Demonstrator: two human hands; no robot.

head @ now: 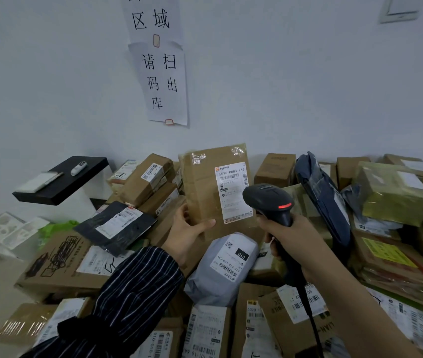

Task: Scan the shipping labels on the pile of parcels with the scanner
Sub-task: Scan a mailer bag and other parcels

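My left grip pinches the brown parcel upright; my right grip clamps the scanner, just right of the parcel's label.

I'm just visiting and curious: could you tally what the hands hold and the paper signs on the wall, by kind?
Brown parcel, in left hand: 1
Scanner, in right hand: 1
Paper signs: 2
Total: 4

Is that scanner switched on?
On, apparently: a red light glows on the scanner in the right hand, pointed at the label on the brown parcel.
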